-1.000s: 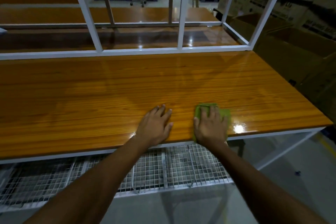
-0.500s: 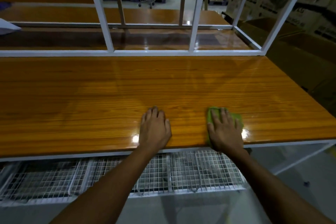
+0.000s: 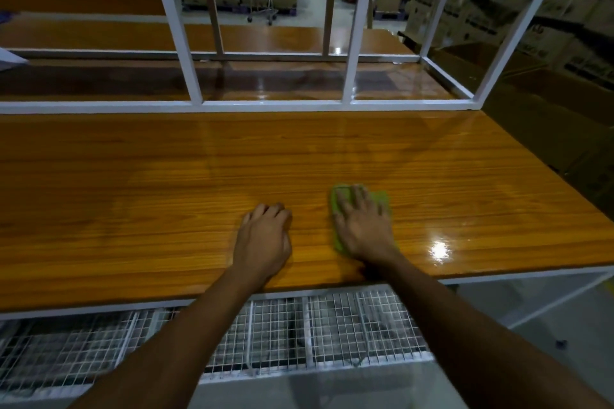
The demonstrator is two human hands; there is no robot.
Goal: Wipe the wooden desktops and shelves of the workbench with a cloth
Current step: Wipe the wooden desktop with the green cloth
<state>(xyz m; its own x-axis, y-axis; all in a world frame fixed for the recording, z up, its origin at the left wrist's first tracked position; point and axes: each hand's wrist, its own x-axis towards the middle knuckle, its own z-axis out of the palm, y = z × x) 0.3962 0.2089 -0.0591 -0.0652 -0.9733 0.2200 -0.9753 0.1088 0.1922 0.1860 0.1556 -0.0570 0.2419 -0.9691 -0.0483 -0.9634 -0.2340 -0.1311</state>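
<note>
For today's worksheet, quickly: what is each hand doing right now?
Left hand: open, resting on the desktop, holding nothing.
Right hand: open, pressing the green cloth flat.

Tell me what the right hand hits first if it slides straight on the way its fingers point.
Only bare glossy orange wooden desktop lies ahead of the right hand pressing the green cloth. The first obstacle would probably be the white metal frame rail along the back edge.
</note>
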